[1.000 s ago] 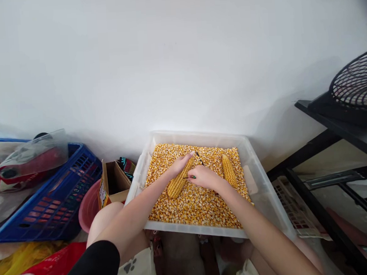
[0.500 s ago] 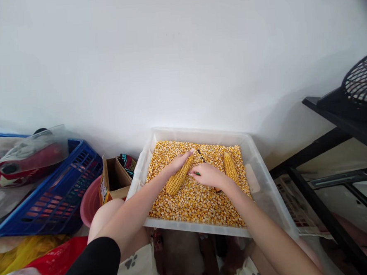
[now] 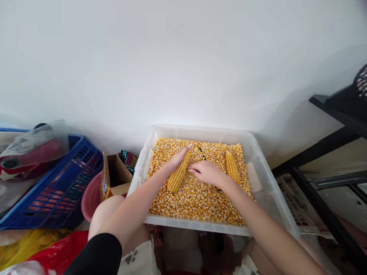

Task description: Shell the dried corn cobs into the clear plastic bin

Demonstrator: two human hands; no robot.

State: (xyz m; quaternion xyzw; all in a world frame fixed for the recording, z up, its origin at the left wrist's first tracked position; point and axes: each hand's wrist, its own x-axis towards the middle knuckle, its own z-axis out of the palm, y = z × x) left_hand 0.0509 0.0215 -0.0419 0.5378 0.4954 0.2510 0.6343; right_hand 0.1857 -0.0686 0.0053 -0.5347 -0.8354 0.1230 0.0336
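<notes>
Black fabric sleeve [image 3: 88, 263] covers your upper left arm at the near edge, beside pale cloth with grey paw prints [image 3: 138, 267] over your lap. Ahead of these, the translucent rectangular plastic container [image 3: 195, 227] spans your knees and carries a broad bed of loose yellow-and-white corn kernels [image 3: 190, 207].

Your left hand [image 3: 177, 157] is clamped on the long yellow corn cob [image 3: 177, 179], its fingers laid along the upper left side; you cannot tell where the thumb sits. The cob is inside the container, left of its middle, slanted with the far end to the right. Whether its underside touches the kernels cannot be told.

Your right hand [image 3: 207, 172] is just beside the cob, fingertips together on a small green-and-dark tool [image 3: 197, 170], mostly hidden. To the right of that hand, a second yellow corn cob [image 3: 232, 167] rests on the kernels. Beyond the hand lies a narrow black object [image 3: 202, 153].

Left of the container stand an open brown cardboard box [image 3: 121, 189] and a pink round basin [image 3: 89, 197]. Farthest off rises the plain white wall [image 3: 179, 63].
</notes>
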